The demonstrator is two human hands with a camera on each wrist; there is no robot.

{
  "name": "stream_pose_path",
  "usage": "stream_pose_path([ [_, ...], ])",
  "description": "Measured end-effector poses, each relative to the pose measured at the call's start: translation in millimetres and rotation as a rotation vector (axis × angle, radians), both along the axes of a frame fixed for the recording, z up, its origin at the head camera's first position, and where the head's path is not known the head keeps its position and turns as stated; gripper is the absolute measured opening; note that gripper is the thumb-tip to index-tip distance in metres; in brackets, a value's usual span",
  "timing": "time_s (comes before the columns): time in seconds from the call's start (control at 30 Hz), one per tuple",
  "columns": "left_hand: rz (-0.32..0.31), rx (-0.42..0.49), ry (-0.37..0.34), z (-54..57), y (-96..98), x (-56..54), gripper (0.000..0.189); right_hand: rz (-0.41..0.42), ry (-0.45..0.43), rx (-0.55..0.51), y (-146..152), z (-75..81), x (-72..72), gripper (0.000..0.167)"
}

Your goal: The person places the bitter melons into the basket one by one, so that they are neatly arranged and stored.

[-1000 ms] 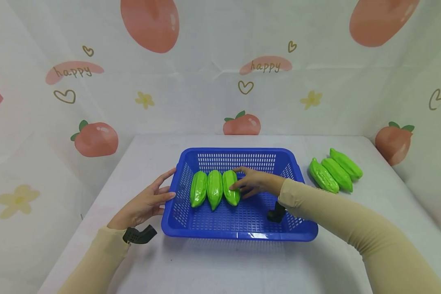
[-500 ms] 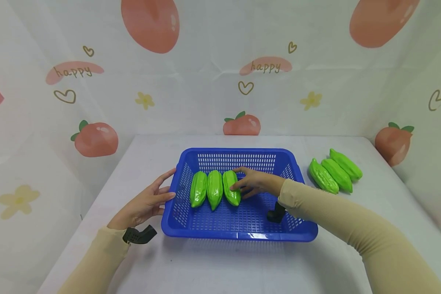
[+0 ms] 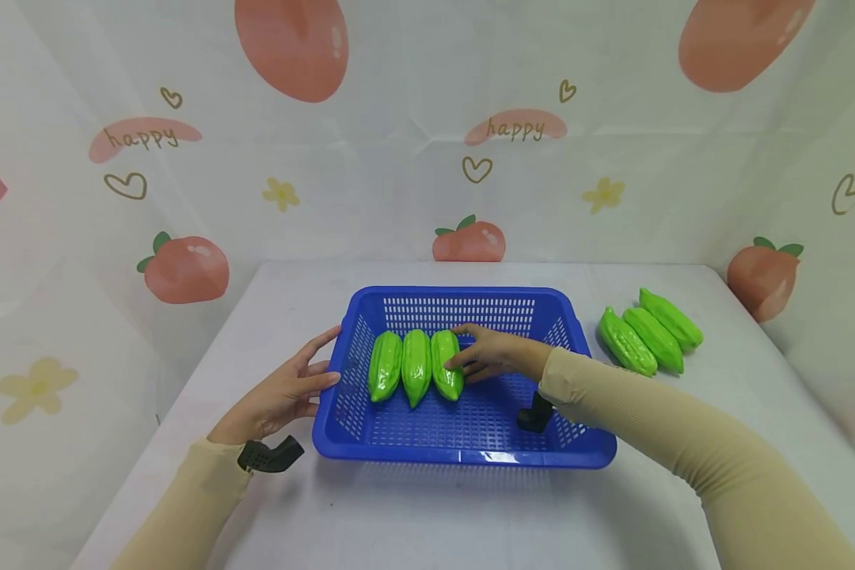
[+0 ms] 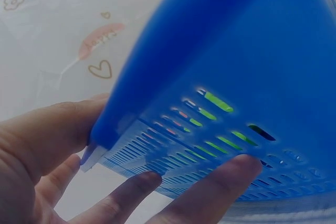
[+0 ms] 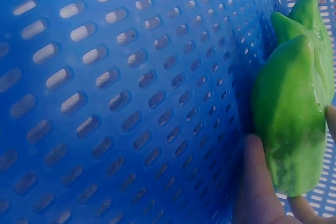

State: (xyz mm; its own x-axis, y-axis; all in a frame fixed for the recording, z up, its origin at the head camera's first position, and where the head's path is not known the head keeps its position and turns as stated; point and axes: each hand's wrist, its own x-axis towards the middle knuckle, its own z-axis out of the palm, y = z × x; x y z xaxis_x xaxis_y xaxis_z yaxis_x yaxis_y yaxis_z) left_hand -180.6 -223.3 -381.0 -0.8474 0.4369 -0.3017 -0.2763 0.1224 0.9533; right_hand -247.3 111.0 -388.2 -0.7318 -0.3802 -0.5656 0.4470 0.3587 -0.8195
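In the head view, three green ridged fruits with pointed ends lie side by side in a blue plastic basket [image 3: 463, 457]. My right hand [image 3: 495, 351] reaches inside and holds the rightmost ridged fruit [image 3: 444, 348], its thumb on top and its other fingers at the far end and right side. The right wrist view shows fingers [image 5: 257, 177] around the end of this green fruit [image 5: 291, 114]. My left hand [image 3: 278, 396] grips the basket's left rim. Fingers press on the slotted outer wall [image 4: 236, 77] in the left wrist view.
Three more green ridged fruits [image 3: 653, 336] lie on the white table [image 3: 427, 522], right of the basket. A patterned cloth [image 3: 370, 182] hangs behind and at both sides. Black wrist devices [image 3: 271, 455] sit on both sleeves.
The rightmost fruit's near tip has shifted very slightly left, closer to the middle fruit. My right fingers have moved a little with it. My left hand and the basket stay put.
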Motion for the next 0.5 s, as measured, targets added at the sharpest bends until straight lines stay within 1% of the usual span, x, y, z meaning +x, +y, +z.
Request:
stream_pose_path([
  [0.37,-0.001,0.000,0.004,0.3,-0.3,0.0,0.081,-0.009,0.002,0.006,-1.3,-1.1,-0.6,0.085],
  [0.5,0.012,0.002,-0.004,0.2,0.7,0.1,0.081,-0.010,-0.002,0.008,-1.4,-0.6,-0.7,0.085],
])
